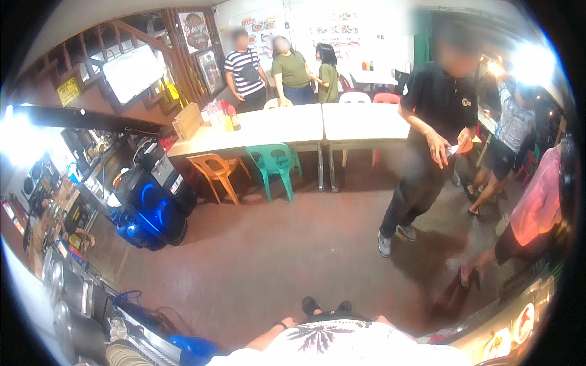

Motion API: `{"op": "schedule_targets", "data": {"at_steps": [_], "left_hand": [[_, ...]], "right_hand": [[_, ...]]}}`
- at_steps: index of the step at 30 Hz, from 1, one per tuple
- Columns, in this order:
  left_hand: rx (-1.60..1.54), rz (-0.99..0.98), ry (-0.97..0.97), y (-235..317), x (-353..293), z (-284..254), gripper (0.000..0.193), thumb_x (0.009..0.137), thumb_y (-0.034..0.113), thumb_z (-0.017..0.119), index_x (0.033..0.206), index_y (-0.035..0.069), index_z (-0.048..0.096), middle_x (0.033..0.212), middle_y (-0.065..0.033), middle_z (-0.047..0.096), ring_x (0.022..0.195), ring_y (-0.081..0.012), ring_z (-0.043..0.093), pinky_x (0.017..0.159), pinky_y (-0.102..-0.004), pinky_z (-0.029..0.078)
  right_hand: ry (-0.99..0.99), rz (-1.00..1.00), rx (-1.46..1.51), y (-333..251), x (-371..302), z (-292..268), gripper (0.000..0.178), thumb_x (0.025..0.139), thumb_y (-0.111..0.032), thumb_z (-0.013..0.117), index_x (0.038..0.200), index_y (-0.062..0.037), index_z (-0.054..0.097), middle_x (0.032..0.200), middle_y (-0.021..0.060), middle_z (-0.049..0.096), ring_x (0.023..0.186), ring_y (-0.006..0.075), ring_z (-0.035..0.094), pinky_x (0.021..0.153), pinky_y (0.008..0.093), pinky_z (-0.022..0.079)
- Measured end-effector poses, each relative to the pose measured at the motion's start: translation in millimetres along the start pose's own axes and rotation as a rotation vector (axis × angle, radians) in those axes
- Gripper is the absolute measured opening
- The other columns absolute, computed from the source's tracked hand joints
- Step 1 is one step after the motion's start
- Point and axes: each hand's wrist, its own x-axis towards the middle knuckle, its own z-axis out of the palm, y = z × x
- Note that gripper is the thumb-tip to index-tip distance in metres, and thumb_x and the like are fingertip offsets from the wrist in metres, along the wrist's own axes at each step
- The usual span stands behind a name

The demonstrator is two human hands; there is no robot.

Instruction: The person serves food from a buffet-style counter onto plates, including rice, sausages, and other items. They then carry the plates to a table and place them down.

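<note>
Down at the lower edge, my left hand rests close to my waist, with a dark band round its wrist. My right hand shows only as a small patch at the other side of my waist. The fingers of both hands are too hidden and small to read, and I make out nothing held in either. Between them is my white shirt with a dark leaf print. My dark shoes show on the floor beyond.
A person in black stands ahead right, holding something small and white. Long tables cross the far side, with an orange chair and a green chair. Left are a blue-lit speaker and metal pots. Several other people stand about.
</note>
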Motion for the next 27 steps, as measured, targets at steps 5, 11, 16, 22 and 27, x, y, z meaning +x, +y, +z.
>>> {"op": "schedule_targets", "data": {"at_steps": [5,11,16,22,27], "left_hand": [[0.131,0.225,0.101,11.2,27.2,-2.3,0.039,0.079,0.04,0.054,0.098,0.009,0.068,0.097,-0.0165,0.066,0.093,-0.0332,0.061,0.083,-0.0404,0.047],[-0.042,0.109,0.073,-75.7,7.4,18.1,0.04,0.081,0.039,0.055,0.097,0.005,0.066,0.099,-0.0183,0.065,0.093,-0.0341,0.061,0.081,-0.0431,0.048],[-0.011,0.136,-0.042,4.3,21.6,-5.6,0.045,0.083,0.042,0.056,0.112,0.008,0.063,0.111,-0.0145,0.063,0.104,-0.0276,0.059,0.088,-0.0352,0.044],[-0.027,0.051,-0.024,-3.2,29.1,0.0,0.046,0.083,0.042,0.057,0.113,0.007,0.063,0.112,-0.0148,0.063,0.105,-0.0272,0.059,0.089,-0.0348,0.044],[-0.087,0.068,-0.073,31.6,38.7,10.8,0.049,0.081,0.043,0.058,0.112,0.006,0.063,0.111,-0.0159,0.063,0.105,-0.0284,0.058,0.089,-0.035,0.044]], "right_hand": [[0.169,-0.215,-0.262,71.5,75.3,4.1,0.03,0.078,-0.027,0.06,0.094,-0.0026,0.068,0.094,0.0217,0.065,0.091,0.0315,0.064,0.079,0.0408,0.049],[-0.025,-0.032,0.029,-30.3,-14.2,15.3,0.025,0.075,-0.021,0.061,0.091,-0.0047,0.069,0.091,0.017,0.067,0.083,0.0274,0.065,0.073,0.0373,0.051],[0.142,-0.086,-0.047,3.7,-22.5,-8.9,0.023,0.077,-0.013,0.061,0.097,-0.005,0.069,0.094,0.0144,0.068,0.083,0.0247,0.065,0.076,0.0372,0.05],[0.133,0.086,0.582,-48.7,-57.1,-56.7,0.03,0.075,-0.004,0.059,0.105,0.0008,0.061,0.08,0.0156,0.066,0.071,0.025,0.064,0.061,0.035,0.052],[0.228,0.092,0.553,-17.0,-46.3,-68.9,0.025,0.071,-0.002,0.058,0.095,0.0008,0.064,0.074,0.012,0.064,0.056,0.0225,0.061,0.051,0.0323,0.05]]}}
